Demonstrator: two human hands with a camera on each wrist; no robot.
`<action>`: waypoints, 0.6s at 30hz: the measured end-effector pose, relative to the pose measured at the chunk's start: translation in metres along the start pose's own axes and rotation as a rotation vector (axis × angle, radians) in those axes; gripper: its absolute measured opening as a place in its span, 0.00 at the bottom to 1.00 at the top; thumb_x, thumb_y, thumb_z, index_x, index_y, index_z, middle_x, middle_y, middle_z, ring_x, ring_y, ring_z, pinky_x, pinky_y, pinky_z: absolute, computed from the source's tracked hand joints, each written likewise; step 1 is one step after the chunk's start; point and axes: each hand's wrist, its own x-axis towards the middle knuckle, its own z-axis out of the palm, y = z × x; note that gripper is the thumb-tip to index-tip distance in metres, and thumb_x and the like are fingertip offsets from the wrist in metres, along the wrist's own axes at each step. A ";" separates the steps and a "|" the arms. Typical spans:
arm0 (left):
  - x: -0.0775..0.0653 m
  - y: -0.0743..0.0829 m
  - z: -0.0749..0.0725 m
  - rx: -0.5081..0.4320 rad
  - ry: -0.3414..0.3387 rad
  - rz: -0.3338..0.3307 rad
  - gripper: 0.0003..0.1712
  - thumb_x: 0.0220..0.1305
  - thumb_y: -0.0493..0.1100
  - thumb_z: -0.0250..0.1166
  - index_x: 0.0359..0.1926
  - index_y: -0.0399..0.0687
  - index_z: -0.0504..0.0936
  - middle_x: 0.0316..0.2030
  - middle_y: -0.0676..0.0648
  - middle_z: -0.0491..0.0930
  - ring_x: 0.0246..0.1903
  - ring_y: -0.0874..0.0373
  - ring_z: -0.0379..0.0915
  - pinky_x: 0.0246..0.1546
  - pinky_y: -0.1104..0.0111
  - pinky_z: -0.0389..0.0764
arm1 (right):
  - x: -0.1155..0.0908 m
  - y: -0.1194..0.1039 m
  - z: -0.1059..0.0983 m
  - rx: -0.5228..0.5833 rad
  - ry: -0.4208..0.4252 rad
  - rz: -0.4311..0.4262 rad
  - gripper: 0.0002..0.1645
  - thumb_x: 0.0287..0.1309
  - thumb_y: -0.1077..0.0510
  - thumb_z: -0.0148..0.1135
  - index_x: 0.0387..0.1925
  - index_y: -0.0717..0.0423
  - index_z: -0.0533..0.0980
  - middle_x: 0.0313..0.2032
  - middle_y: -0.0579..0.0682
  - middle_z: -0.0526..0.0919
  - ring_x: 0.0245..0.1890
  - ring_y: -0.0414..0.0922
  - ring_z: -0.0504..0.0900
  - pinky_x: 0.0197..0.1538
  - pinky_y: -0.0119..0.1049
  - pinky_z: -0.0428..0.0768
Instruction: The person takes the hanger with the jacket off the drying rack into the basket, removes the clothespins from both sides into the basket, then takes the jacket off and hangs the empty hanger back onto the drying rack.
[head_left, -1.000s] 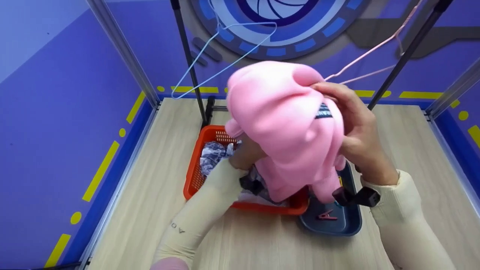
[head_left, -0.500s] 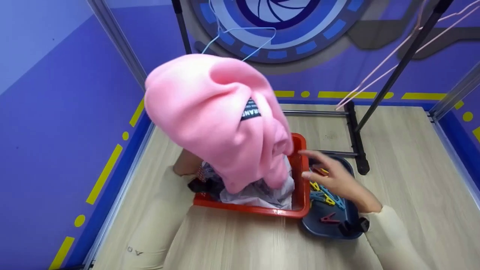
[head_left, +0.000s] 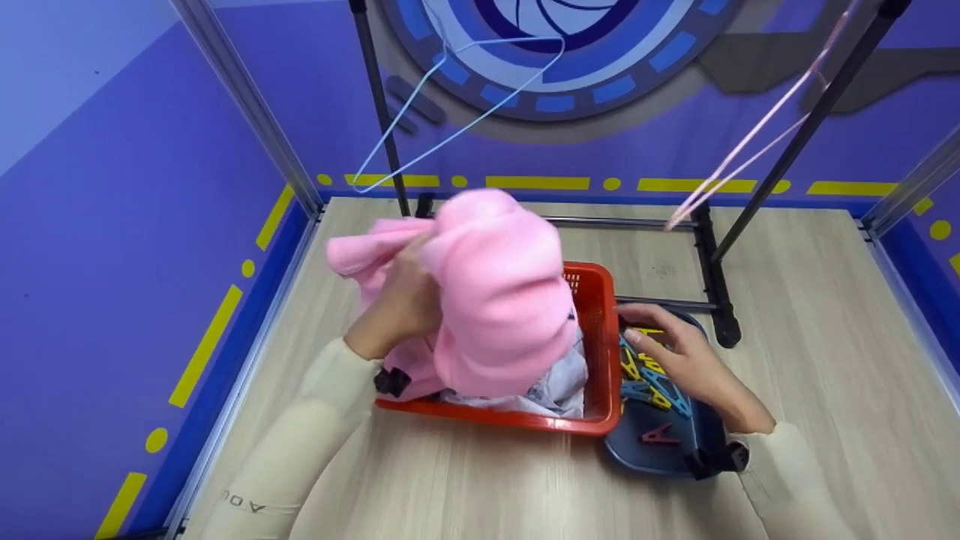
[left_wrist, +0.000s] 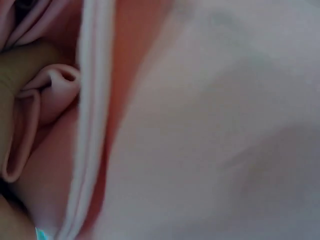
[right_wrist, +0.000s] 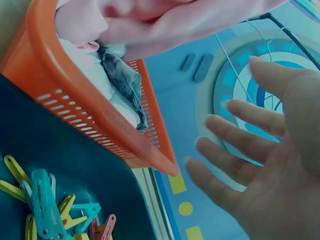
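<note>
My left hand (head_left: pixel 405 304) grips a bunched pink garment (head_left: pixel 506 292) of thick, soft cloth with a dark label. The garment hangs over the orange-red basket (head_left: pixel 606 360) and hides much of it. Close up, the left wrist view is mostly filled by the pink cloth (left_wrist: pixel 210 130), with folds between the fingers. Several other clothes (head_left: pixel 559 386), white and grey-patterned, lie inside the basket. My right hand (head_left: pixel 694 367), fingers spread and holding nothing, hovers over the dark blue tray (head_left: pixel 637 450) to the basket's right. Several coloured clothes pegs (right_wrist: pixel 47 205) lie in that tray.
Behind the basket stands a black clothes rack (head_left: pixel 716 285). A light blue hanger (head_left: pixel 461 127) hangs at the left and a pink hanger (head_left: pixel 750 142) at the right. Purple-blue panels (head_left: pixel 135 225) wall in the wooden tabletop (head_left: pixel 525 487).
My right hand lets go of the pink garment and moves down beside the tray. The left hand swings the garment left, then lowers and turns it over the basket. Both hangers sway.
</note>
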 end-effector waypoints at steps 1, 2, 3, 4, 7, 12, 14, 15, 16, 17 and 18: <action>-0.004 -0.002 0.002 0.116 -0.166 0.057 0.21 0.41 0.43 0.68 0.40 0.42 0.82 0.39 0.44 0.81 0.44 0.49 0.75 0.52 0.58 0.74 | 0.000 -0.003 0.000 0.023 0.027 -0.026 0.24 0.67 0.57 0.55 0.64 0.47 0.69 0.61 0.49 0.76 0.59 0.36 0.74 0.54 0.22 0.75; -0.004 -0.004 0.011 0.170 -0.220 0.113 0.21 0.42 0.42 0.67 0.42 0.42 0.81 0.42 0.43 0.82 0.46 0.48 0.76 0.55 0.57 0.74 | 0.001 -0.006 0.000 0.049 0.055 -0.057 0.26 0.66 0.60 0.56 0.65 0.47 0.68 0.62 0.48 0.75 0.60 0.35 0.73 0.54 0.22 0.75; -0.004 -0.004 0.021 0.216 -0.276 0.141 0.23 0.44 0.41 0.67 0.45 0.43 0.80 0.44 0.44 0.82 0.48 0.48 0.77 0.57 0.57 0.73 | 0.001 -0.010 0.000 0.068 0.076 -0.100 0.29 0.65 0.61 0.56 0.67 0.47 0.66 0.64 0.49 0.73 0.61 0.35 0.72 0.55 0.22 0.75; -0.004 -0.004 0.030 0.243 -0.341 0.155 0.24 0.45 0.40 0.67 0.48 0.44 0.80 0.46 0.45 0.82 0.50 0.50 0.77 0.58 0.58 0.73 | 0.002 -0.014 0.001 0.100 0.098 -0.148 0.32 0.64 0.62 0.57 0.68 0.49 0.64 0.66 0.50 0.71 0.62 0.36 0.71 0.56 0.23 0.75; -0.002 0.001 0.057 0.322 -0.530 0.196 0.27 0.51 0.39 0.64 0.56 0.49 0.76 0.53 0.49 0.80 0.55 0.52 0.75 0.60 0.59 0.73 | 0.005 -0.023 0.006 0.169 0.114 -0.295 0.43 0.59 0.57 0.64 0.73 0.55 0.56 0.71 0.54 0.62 0.66 0.42 0.69 0.58 0.26 0.75; -0.003 0.005 0.087 0.409 -0.751 0.157 0.35 0.58 0.46 0.64 0.67 0.56 0.67 0.63 0.52 0.73 0.63 0.54 0.68 0.66 0.56 0.68 | 0.007 -0.028 0.021 -0.013 0.051 -0.299 0.59 0.47 0.48 0.74 0.75 0.48 0.52 0.77 0.52 0.46 0.73 0.52 0.58 0.68 0.45 0.67; -0.003 0.004 0.092 0.428 -0.802 0.120 0.39 0.58 0.46 0.64 0.70 0.56 0.63 0.66 0.51 0.69 0.66 0.54 0.64 0.68 0.56 0.64 | 0.008 -0.026 0.025 -0.128 0.040 -0.212 0.58 0.45 0.48 0.75 0.75 0.41 0.53 0.77 0.49 0.43 0.74 0.55 0.54 0.69 0.55 0.63; -0.004 0.004 0.093 0.428 -0.824 0.100 0.41 0.57 0.46 0.65 0.72 0.56 0.61 0.67 0.51 0.67 0.68 0.53 0.61 0.70 0.56 0.62 | 0.008 -0.024 0.027 -0.166 0.033 -0.161 0.57 0.46 0.47 0.75 0.74 0.37 0.53 0.77 0.47 0.42 0.74 0.56 0.54 0.67 0.58 0.64; -0.004 0.005 0.093 0.424 -0.843 0.080 0.43 0.57 0.45 0.66 0.73 0.55 0.59 0.69 0.50 0.64 0.69 0.53 0.59 0.71 0.56 0.59 | 0.008 -0.023 0.028 -0.192 0.035 -0.123 0.56 0.47 0.46 0.74 0.74 0.34 0.53 0.77 0.48 0.41 0.73 0.57 0.55 0.66 0.61 0.65; -0.005 0.005 0.091 0.413 -0.859 0.060 0.45 0.57 0.44 0.66 0.74 0.55 0.56 0.71 0.49 0.62 0.71 0.53 0.56 0.73 0.56 0.57 | 0.009 -0.022 0.028 -0.215 0.037 -0.089 0.55 0.48 0.45 0.73 0.74 0.32 0.53 0.77 0.48 0.41 0.73 0.58 0.55 0.66 0.62 0.65; -0.006 0.005 0.087 0.396 -0.867 0.042 0.47 0.57 0.44 0.67 0.74 0.54 0.55 0.72 0.48 0.59 0.72 0.53 0.53 0.74 0.56 0.54 | 0.009 -0.021 0.029 -0.225 0.038 -0.061 0.54 0.48 0.44 0.72 0.74 0.31 0.53 0.77 0.49 0.41 0.73 0.59 0.55 0.66 0.63 0.64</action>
